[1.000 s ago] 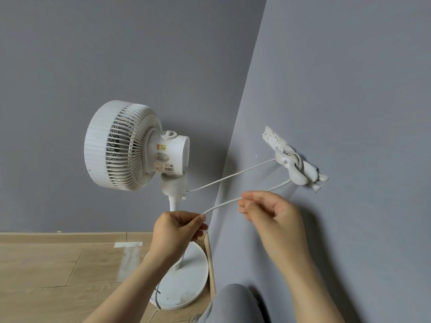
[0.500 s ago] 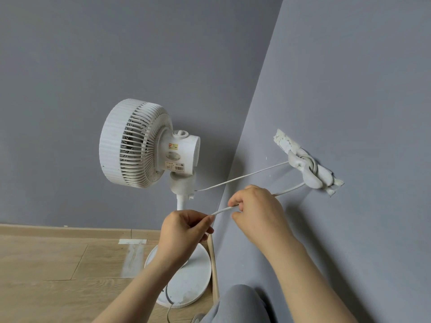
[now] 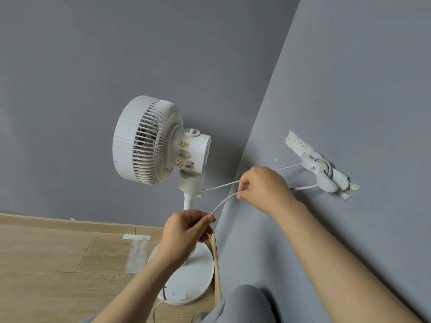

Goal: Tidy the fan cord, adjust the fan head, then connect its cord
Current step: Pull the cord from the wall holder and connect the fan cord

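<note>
Left fingers: I see the left hand (image 3: 184, 231) pinching the cord (image 3: 224, 201) between thumb and forefinger, the other fingers curled in beneath.
Right fingers: the right hand (image 3: 263, 187) pinches the same cord higher up and to the right, thumb tip against forefinger, knuckles towards me.
Cord between the pinches: a short slack arc rising from the left pinch to the right one.
Cord past the right hand: one strand comes out behind the wrist and runs to a white knotted bundle (image 3: 323, 174) fixed on the right-hand wall (image 3: 349, 89). A second strand leaves the bundle, passes behind the right hand and reaches the fan neck (image 3: 191, 183).
Cord below the left hand: hidden by the palm; I cannot tell where it goes.
Fan head (image 3: 144, 143): just beyond both hands, grille facing left, in the corner.
Fan base (image 3: 193, 283): round, white, on the wooden floor (image 3: 58, 264), partly under my left wrist.
</note>
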Motion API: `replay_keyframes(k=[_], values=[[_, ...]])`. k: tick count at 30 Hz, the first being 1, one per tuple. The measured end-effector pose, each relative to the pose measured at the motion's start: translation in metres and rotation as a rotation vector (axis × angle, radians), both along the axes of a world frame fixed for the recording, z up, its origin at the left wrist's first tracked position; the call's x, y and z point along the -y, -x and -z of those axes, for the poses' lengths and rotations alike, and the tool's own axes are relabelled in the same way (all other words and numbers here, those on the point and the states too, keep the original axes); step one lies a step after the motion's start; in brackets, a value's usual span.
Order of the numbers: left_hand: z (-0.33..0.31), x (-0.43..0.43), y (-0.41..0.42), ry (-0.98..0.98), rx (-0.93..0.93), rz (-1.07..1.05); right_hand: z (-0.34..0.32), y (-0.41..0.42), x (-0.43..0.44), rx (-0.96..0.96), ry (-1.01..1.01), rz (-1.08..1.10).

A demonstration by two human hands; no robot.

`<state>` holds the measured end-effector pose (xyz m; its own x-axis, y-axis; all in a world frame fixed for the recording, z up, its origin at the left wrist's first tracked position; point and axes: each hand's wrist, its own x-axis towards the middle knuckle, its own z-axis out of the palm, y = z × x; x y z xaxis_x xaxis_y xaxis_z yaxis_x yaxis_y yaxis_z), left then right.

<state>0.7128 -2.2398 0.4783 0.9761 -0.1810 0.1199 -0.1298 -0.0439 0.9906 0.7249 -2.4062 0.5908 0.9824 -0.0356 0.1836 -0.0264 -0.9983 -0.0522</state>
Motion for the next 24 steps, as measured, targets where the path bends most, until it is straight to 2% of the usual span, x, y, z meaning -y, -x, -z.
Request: replay_keyframes(k=[8, 18, 24], values=[[-0.002, -0.001, -0.002, 0.053, 0.006, -0.003, -0.035, -0.034, 0.005, -0.065, 0.087, 0.021], [0.000, -0.010, -0.007, -0.061, 0.052, -0.020, -0.056, -0.053, 0.025, -0.188, -0.181, 0.085], [0.001, -0.004, -0.005, -0.054, 0.037, -0.022, -0.079, -0.059, 0.046, -0.182, -0.181, 0.114]])
